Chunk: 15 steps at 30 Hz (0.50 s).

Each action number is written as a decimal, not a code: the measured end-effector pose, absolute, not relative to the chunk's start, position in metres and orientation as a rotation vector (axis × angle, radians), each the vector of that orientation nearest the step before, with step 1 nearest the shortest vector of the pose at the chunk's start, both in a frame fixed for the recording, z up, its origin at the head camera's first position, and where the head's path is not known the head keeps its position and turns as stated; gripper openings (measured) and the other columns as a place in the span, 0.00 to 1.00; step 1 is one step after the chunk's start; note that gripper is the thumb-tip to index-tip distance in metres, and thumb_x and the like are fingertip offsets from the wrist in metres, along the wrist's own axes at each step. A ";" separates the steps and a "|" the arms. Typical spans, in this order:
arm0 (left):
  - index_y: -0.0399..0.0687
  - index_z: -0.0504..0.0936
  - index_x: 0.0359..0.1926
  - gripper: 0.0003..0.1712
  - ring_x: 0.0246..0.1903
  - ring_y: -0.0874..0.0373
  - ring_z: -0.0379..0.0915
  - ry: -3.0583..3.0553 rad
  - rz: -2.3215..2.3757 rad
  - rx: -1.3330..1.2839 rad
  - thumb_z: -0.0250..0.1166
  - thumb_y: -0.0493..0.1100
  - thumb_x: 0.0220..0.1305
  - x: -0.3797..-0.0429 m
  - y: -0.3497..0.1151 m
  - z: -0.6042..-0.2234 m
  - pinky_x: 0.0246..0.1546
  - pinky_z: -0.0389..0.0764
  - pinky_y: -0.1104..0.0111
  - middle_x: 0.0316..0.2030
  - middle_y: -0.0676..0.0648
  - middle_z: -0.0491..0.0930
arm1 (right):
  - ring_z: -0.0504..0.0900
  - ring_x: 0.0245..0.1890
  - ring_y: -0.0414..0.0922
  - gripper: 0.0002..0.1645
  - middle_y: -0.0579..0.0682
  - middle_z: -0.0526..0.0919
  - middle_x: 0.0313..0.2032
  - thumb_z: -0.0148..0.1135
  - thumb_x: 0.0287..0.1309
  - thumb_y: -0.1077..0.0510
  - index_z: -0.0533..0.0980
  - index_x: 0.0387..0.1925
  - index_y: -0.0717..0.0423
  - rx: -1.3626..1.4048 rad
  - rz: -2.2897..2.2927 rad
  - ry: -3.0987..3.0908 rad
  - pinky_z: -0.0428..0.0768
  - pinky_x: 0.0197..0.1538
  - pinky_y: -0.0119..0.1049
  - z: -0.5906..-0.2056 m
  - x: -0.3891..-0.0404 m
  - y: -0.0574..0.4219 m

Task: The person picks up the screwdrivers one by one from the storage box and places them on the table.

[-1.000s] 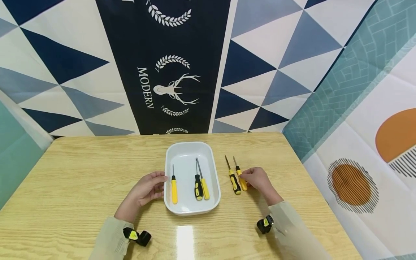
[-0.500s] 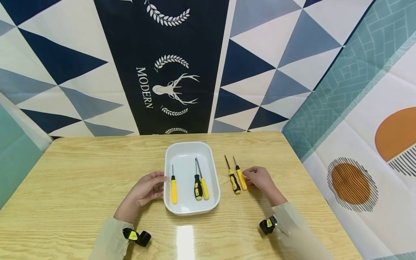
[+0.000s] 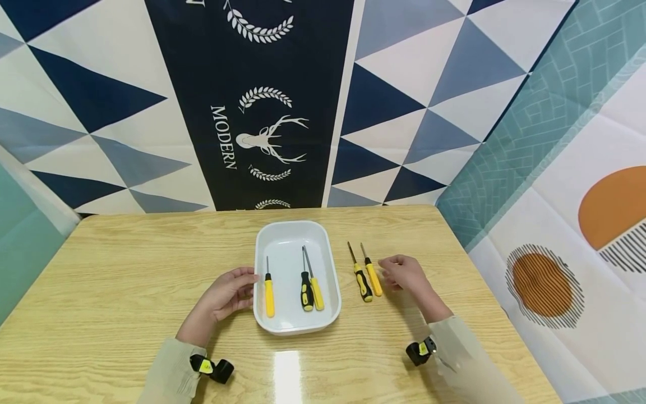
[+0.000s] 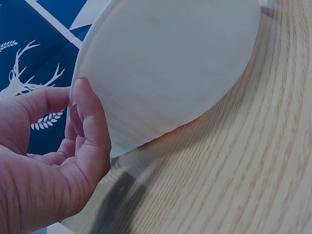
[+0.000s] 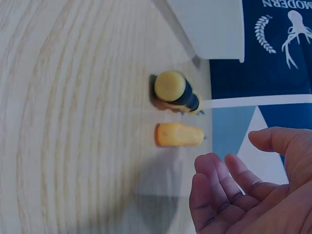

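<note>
My left hand (image 3: 232,293) pinches the left rim of a white tray (image 3: 289,286) between thumb and fingers, as the left wrist view shows up close. Inside the tray lie a yellow screwdriver (image 3: 270,297) on the left, and a black-and-yellow screwdriver (image 3: 306,294) beside another yellow screwdriver (image 3: 318,293) on the right. To the tray's right, a yellow-and-black screwdriver (image 3: 363,284) and an orange-yellow screwdriver (image 3: 373,278) lie side by side on the table. My right hand (image 3: 405,275) hovers just right of them, fingers loosely bent and holding nothing; the right wrist view shows a gap from both handles.
The wooden table (image 3: 131,258) extends on both sides of the tray. Behind its far edge stands a patterned wall covering (image 3: 272,140). Each wrist wears a small black camera, the left (image 3: 214,369) and the right (image 3: 420,352).
My right hand has drawn back to the right from the orange-yellow screwdriver's handle, which stays on the table. My left hand keeps its place on the tray rim.
</note>
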State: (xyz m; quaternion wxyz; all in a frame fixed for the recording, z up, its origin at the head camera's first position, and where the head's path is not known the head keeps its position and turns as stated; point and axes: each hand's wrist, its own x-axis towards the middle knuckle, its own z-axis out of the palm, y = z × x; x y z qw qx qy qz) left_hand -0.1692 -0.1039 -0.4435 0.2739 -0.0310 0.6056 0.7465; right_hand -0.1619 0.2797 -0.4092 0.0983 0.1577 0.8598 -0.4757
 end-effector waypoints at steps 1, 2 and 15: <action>0.34 0.63 0.57 0.25 0.31 0.64 0.72 1.627 2.009 -0.082 0.59 0.42 0.64 -0.169 -0.104 -0.444 0.32 0.80 0.75 0.34 0.52 0.77 | 0.80 0.32 0.45 0.25 0.60 0.80 0.41 0.53 0.63 0.47 0.72 0.50 0.65 0.466 -1.404 2.544 0.82 0.38 0.40 -0.408 -0.162 0.279; 0.34 0.63 0.56 0.25 0.31 0.64 0.72 1.626 2.010 -0.082 0.59 0.42 0.64 -0.169 -0.104 -0.444 0.32 0.80 0.75 0.34 0.52 0.77 | 0.80 0.33 0.45 0.25 0.61 0.80 0.42 0.53 0.63 0.47 0.72 0.51 0.64 0.466 -1.402 2.541 0.82 0.39 0.40 -0.406 -0.161 0.278; 0.33 0.63 0.57 0.25 0.30 0.64 0.71 1.647 2.005 -0.089 0.58 0.42 0.65 -0.168 -0.103 -0.442 0.32 0.80 0.75 0.33 0.52 0.76 | 0.81 0.34 0.47 0.27 0.60 0.79 0.42 0.55 0.62 0.44 0.72 0.52 0.62 0.429 -1.465 2.473 0.83 0.40 0.41 -0.389 -0.160 0.256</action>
